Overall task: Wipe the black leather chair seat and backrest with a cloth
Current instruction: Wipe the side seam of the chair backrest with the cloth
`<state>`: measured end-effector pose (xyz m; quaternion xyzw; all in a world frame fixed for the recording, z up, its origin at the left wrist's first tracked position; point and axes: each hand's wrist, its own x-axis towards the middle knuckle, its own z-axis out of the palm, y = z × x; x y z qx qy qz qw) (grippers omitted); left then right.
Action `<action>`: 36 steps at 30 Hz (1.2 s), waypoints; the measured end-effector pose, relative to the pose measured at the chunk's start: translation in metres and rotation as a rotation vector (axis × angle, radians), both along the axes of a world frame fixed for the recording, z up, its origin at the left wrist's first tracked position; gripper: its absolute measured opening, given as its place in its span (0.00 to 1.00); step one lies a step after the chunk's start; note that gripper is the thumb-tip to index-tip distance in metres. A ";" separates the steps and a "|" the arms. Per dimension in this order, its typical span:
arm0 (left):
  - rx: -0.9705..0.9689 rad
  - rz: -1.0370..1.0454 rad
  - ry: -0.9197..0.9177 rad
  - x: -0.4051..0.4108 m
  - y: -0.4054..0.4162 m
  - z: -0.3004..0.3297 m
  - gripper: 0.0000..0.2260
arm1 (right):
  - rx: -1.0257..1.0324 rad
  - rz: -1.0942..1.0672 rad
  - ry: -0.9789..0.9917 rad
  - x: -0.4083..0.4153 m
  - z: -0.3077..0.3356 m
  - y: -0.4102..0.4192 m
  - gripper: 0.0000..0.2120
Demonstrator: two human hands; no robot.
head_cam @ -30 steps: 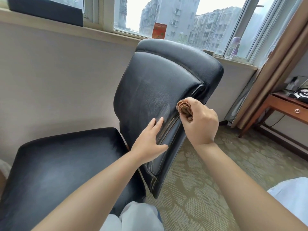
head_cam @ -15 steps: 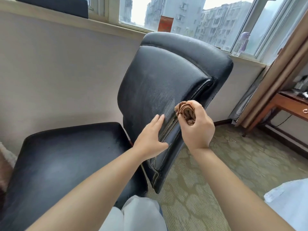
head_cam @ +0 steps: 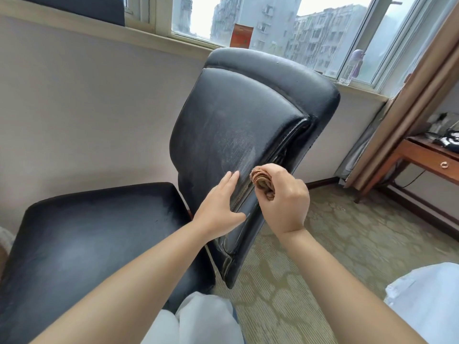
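R hand (head_cam: 285, 197) grips cloth (head_cam: 263, 181), backrest (head_cam: 238, 135) edge

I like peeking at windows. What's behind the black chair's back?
Behind the black leather backrest are a pale wall and a windowsill with a red-orange box partly showing above it. The box's bottom and the wall directly behind the backrest are hidden.

A patterned green-beige carpet (head_cam: 347, 249) covers the floor. On it stands the black leather chair (head_cam: 238, 135), its seat (head_cam: 94, 234) at the near left and its backrest upright in the middle. At the far right a wooden desk (head_cam: 427, 155) stands on the carpet, just beside the brown curtain (head_cam: 407, 112) that hangs down to it.
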<state>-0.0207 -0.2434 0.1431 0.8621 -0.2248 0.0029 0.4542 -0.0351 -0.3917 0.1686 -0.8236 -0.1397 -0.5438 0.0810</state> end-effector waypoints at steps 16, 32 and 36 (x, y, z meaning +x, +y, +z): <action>0.069 0.025 -0.036 -0.007 -0.001 0.006 0.42 | 0.406 -0.066 -0.002 -0.004 0.008 0.006 0.16; 0.040 0.026 -0.074 -0.001 -0.003 0.012 0.39 | 0.077 -0.182 0.048 -0.010 -0.012 0.001 0.10; 0.048 0.030 -0.064 -0.006 -0.005 0.014 0.40 | 0.095 -0.236 -0.082 -0.009 0.012 0.001 0.09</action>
